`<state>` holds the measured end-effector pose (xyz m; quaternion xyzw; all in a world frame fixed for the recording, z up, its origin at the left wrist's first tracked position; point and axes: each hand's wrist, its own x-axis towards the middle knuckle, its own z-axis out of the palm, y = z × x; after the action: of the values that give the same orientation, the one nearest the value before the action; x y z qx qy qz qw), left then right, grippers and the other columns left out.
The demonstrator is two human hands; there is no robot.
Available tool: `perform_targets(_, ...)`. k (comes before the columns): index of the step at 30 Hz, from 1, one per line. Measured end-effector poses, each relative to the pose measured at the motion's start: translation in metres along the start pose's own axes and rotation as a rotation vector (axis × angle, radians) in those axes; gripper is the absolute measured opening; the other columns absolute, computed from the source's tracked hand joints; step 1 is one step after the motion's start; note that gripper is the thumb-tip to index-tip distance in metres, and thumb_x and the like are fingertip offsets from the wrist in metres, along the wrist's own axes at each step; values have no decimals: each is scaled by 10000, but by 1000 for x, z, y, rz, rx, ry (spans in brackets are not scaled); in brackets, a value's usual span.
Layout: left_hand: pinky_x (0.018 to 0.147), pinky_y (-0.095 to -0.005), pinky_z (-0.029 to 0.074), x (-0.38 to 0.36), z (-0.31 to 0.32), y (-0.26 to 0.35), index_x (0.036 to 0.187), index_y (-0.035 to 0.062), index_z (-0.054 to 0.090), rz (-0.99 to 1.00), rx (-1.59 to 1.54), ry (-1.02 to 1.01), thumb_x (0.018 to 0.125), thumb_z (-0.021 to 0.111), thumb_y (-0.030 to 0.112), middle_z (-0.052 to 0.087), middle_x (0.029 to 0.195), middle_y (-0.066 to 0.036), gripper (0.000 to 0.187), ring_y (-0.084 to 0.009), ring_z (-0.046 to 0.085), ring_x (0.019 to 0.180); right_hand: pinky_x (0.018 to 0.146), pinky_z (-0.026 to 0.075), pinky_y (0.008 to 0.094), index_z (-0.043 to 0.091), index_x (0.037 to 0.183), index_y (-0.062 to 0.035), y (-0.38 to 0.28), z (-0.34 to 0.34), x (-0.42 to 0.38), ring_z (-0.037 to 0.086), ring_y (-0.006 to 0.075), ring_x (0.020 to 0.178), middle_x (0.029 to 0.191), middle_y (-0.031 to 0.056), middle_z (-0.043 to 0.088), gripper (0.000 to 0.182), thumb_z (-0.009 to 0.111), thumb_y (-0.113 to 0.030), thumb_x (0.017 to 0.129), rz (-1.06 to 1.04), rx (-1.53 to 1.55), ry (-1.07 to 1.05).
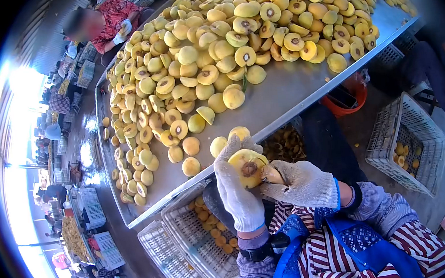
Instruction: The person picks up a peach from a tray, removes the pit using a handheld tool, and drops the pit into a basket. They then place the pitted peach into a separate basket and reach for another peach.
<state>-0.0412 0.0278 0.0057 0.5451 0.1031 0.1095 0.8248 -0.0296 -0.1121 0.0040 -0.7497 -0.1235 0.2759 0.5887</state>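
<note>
My left hand (239, 192), in a whitish knit glove, is closed around a yellow peach half (248, 169) with its cut face and brown pit area turned up. My right hand (304, 185), gloved too, is pinched at the right edge of this half. Between its fingers is a small tool (272, 175) with what looks like a thin curved metal loop; its exact shape is partly hidden. Both hands are just in front of the metal table (282, 100). A large heap of halved peaches (207, 75) covers much of the tabletop, some cut side up.
Below the table's near edge stand white plastic crates (172, 266), one with peach halves inside. An orange bucket (341, 112) and another crate (416, 173) are at the right. Across the table, a person in a red patterned shirt (114, 19) works. More people and crates line the left.
</note>
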Motion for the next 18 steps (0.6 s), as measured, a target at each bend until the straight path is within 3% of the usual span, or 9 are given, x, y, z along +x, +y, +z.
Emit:
perform_targets(7,1003,-405,477,-12,10,-9,1358,-56,466,182,103,69,1038,383,497,546,1313,-201,644,-279,555,1195,827,524,425,586,1188,-88,4,8,0,672,375,904,971,151,699,375,620,-338,910,-17,9,-45)
perform_targets(8,998,-401,480,-13,10,-10,1353,-60,472,202,120,68,1038,384,493,552,1305,-204,642,-276,556,1195,778,532,403,587,1173,-77,2,7,-1,680,342,850,927,136,698,355,616,-323,918,-7,101,-99)
perform_targets(11,996,-391,479,-9,0,10,1343,-68,490,2,91,-90,1043,389,472,551,1311,-202,626,-283,558,1198,614,525,325,588,1121,-51,-9,-1,-3,673,230,679,782,83,673,296,602,-285,941,105,336,-267)
perform_targets(13,930,-354,502,-9,8,9,1318,-66,523,144,226,-43,1048,396,427,598,1254,-199,575,-252,615,1083,485,481,258,590,1075,-42,-16,-8,-2,628,139,549,672,37,626,258,593,-271,956,296,438,-382)
perform_targets(14,911,-338,506,-9,11,6,1307,-64,537,262,328,-36,1052,399,397,609,1241,-200,544,-235,623,1064,391,384,187,582,1019,-40,-12,-10,-1,539,68,444,583,-3,554,255,598,-290,965,289,522,-419)
perform_targets(15,891,-322,510,-9,12,4,1296,-63,550,379,430,-29,1055,402,367,619,1228,-201,514,-219,630,1044,390,383,190,581,1001,-43,-10,-12,-1,534,69,440,580,-5,551,260,601,-300,963,280,538,-435)
perform_targets(17,842,-299,524,-4,3,-3,1271,-70,575,370,419,-79,1055,408,325,640,1198,-194,481,-201,647,978,387,381,194,579,965,-49,-8,-15,-3,523,73,432,572,-9,544,273,607,-321,961,267,569,-472)
perform_targets(18,832,-296,527,-3,-1,3,1263,-72,581,231,325,-153,1053,413,322,644,1191,-193,477,-197,650,965,380,373,195,578,948,-49,-5,-15,-4,512,68,427,571,-10,541,284,611,-330,959,305,620,-523)
